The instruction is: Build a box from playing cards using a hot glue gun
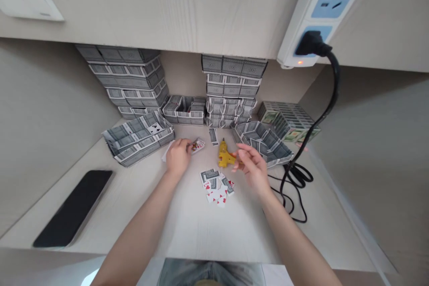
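My left hand [178, 156] rests on the desk with its fingers closed on a small folded playing card [197, 145]. My right hand [251, 164] hovers just right of a yellow glue gun [225, 155] standing on the desk; its fingers are spread and touch or nearly touch the gun's handle. Between my hands, nearer me, lies a small pile of loose playing cards [217, 185], some face up with red hearts. A single card piece [213, 136] lies behind the glue gun.
Trays made of playing cards stand at the left [139, 138] and right [263, 140]; tall stacks of them [129, 80] [233, 91] line the back. A black phone [75, 208] lies at left. A black cable [295, 174] runs from a power strip [321, 9] to the desk.
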A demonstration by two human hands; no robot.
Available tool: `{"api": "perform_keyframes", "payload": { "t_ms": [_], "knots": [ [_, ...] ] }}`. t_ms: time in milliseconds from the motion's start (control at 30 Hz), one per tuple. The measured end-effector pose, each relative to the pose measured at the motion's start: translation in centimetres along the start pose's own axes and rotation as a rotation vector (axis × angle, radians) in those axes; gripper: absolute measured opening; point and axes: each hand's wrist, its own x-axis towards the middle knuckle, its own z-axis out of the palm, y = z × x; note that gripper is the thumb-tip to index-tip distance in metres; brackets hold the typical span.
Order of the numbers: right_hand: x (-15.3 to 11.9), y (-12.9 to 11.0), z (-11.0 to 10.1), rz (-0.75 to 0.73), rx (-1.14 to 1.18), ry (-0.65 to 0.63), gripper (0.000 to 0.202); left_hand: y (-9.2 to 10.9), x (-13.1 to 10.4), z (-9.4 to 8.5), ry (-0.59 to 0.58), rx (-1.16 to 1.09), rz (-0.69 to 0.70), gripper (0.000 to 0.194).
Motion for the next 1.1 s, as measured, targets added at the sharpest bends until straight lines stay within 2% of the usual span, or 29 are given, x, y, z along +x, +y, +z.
{"api": "perform_keyframes", "payload": {
  "t_ms": [100, 167, 233, 333, 433, 600, 733, 833, 933, 1100],
  "knots": [
    [-0.2, 1.5, 0.2, -0.172, -0.455, -0.019, 0.028, 0.1, 0.0, -0.4, 0.033, 0.007, -0.014, 0.021],
    [-0.2, 2.6, 0.2, -0.274, -0.777, -0.046, 0.043, 0.2, 0.0, -0.8, 0.038, 0.02, -0.03, 0.025],
    [-0.1, 3.7, 0.1, -0.301, -1.027, -0.076, 0.056, 0.2, -0.1, -0.9, 0.021, 0.028, -0.054, 0.027],
    [0.4, 4.5, 0.2, -0.3, -1.264, -0.098, 0.058, 0.1, -0.1, -0.7, 0.007, -0.052, 0.005, 0.025],
    [0.7, 4.4, 0.5, -0.273, -1.378, -0.099, 0.051, 0.2, -0.1, -0.4, 0.05, -0.169, 0.086, 0.024],
    [0.7, 3.7, 0.3, -0.257, -1.369, -0.016, 0.046, 0.6, 0.2, -0.3, 0.156, -0.259, 0.019, 0.022],
    [0.6, 3.2, -0.1, -0.35, -1.132, 0.04, 0.037, 0.9, 0.2, -0.6, 0.191, -0.232, -0.024, 0.022],
    [0.2, 2.6, 0.0, -0.423, -0.937, 0.048, 0.027, 1.1, 0.1, -0.6, 0.173, -0.218, -0.048, 0.023],
    [-0.3, 2.3, 0.5, -0.447, -0.854, 0.026, 0.011, 1.5, -0.3, -0.5, 0.134, -0.209, -0.065, 0.024],
    [-0.5, 2.4, 0.8, -0.445, -0.878, -0.005, 0.023, 2.4, -0.9, -0.5, 0.083, -0.195, 0.066, 0.022]
  ]
}}
